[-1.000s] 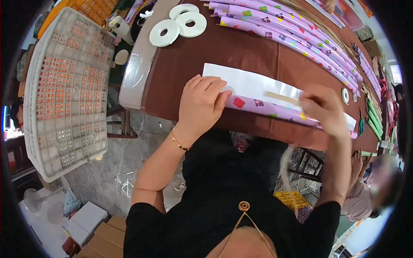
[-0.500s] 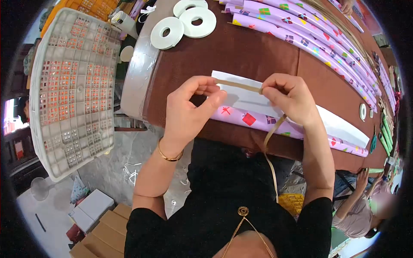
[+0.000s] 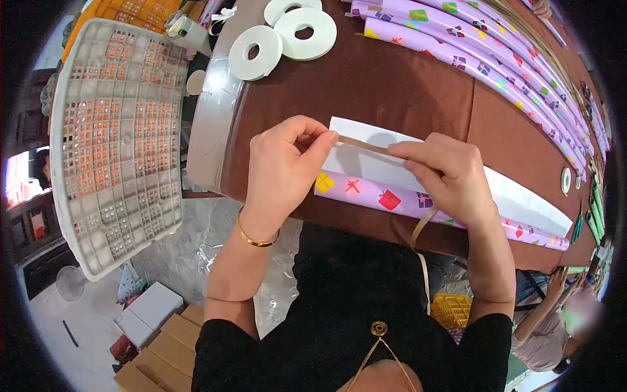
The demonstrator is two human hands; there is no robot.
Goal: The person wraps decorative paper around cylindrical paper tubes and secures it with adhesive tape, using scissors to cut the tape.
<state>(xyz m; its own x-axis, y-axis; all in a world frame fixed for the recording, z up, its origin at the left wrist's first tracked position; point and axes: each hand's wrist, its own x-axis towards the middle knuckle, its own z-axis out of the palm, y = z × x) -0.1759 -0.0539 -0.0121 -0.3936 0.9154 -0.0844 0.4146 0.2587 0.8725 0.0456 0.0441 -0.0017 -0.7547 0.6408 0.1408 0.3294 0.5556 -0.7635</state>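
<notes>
My left hand [image 3: 287, 173] pinches the end of a narrow tan tape strip [image 3: 364, 145] between thumb and forefinger. At the other end of the taut stretch, my right hand [image 3: 450, 176] grips the same strip, its forefinger reaching along it. Past my right hand the strip loops down over the table edge and hangs in front of my black top. Beneath both hands lies a partly rolled sheet of purple gift wrap [image 3: 353, 186] with coloured present prints. Its white underside [image 3: 522, 196] faces up on the far side of the roll, partly covered by my hands.
Several white tape rolls [image 3: 320, 42] lie at the table's far left. Rolled purple gift wrap [image 3: 483, 72] is stacked at the back right. Teal-handled scissors [image 3: 577, 227] rest at the right. A pale plastic crate [image 3: 124, 150] stands left; another person [image 3: 545, 340] is at lower right.
My left thumb and forefinger have closed together on the strip's end. My right forefinger has stretched out along the strip. The whole view has shifted slightly.
</notes>
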